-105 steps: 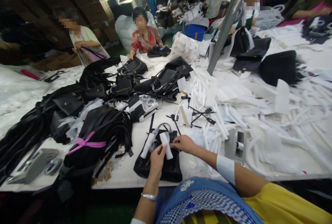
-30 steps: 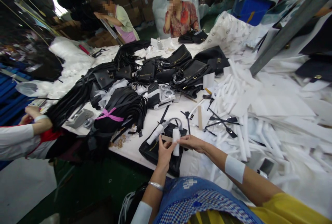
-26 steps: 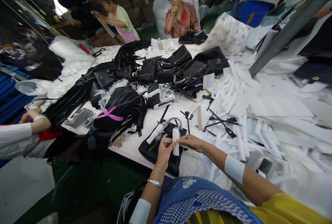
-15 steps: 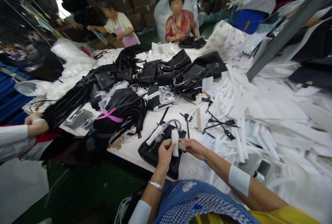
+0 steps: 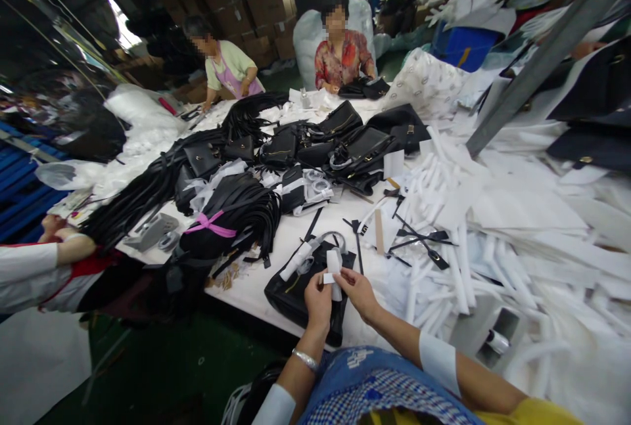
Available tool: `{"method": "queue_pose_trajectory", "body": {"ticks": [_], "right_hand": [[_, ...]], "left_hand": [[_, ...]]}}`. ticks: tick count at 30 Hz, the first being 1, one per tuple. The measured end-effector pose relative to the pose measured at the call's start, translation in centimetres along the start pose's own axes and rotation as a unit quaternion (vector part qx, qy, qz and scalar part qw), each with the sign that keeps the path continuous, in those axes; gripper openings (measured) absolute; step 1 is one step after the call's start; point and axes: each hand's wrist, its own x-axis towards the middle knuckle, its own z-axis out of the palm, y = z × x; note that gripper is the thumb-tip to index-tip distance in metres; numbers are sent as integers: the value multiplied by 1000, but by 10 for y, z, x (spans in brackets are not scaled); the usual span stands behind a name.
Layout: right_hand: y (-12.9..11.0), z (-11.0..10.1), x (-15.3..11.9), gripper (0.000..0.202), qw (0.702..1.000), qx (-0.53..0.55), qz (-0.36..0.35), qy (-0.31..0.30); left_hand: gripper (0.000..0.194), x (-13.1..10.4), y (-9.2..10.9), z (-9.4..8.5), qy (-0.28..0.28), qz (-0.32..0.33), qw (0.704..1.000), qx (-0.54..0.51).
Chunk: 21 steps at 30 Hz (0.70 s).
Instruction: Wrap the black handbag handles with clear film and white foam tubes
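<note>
Both hands meet over the black handbag [image 5: 300, 293] at the tabletop's [image 5: 256, 280] near edge; left hand [image 5: 318, 300] and right hand [image 5: 359, 290] each pinch the white foam wrap [image 5: 334, 266] on its handle.

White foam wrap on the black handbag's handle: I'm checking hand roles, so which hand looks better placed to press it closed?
Probably the right hand: its fingertips pinch the white foam wrap directly, while the left hand steadies it from beside, over the black leather handbag.
</note>
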Motion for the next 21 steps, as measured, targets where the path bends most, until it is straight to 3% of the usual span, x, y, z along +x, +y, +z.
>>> {"method": "queue_pose_trajectory", "body": {"ticks": [4,9,12,16,21], "right_hand": [[-2,0,1,47,999,-24,-32,-17],[1,-2,3,43,998,-45,-38,-5],[5,-3,3,41,998,-57,-34,6],[4,-3,2,41,997,-74,-18,29],[-4,0,-4,42,1000,-13,1,1]], "left_hand": [[27,-4,4,-3,-12,-13,1000,15],[30,-8,15,-5,-65,-28,997,13],[30,-8,21,-6,-48,-27,996,68],[30,-6,23,-10,-42,25,983,175],[30,-4,22,-12,-24,78,965,250]]}}
